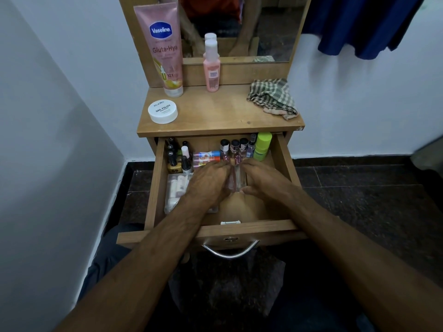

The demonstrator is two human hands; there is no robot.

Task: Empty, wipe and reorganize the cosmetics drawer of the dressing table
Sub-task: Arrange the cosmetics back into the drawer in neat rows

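Note:
The wooden drawer (284,161) of the dressing table stands pulled out. Inside it, my left hand (207,182) and my right hand (261,178) both grip a clear glass bottle (237,178) lying lengthwise between them. Nail polish bottles (176,159) cluster at the drawer's back left. Two small tubes (206,156) lie beside them. Several dark-capped bottles (235,146) and a lime-green bottle (262,146) line the back right. A clear pouch of small items (175,188) lies at the left side, partly under my left forearm.
On the table top stand a pink Vaseline tube (165,47), a pink bottle (211,68), a white nail polish remover jar (163,111) and a checked cloth (272,98). A mirror (263,27) rises behind. Blue fabric (359,25) hangs at right. A wall is close at left.

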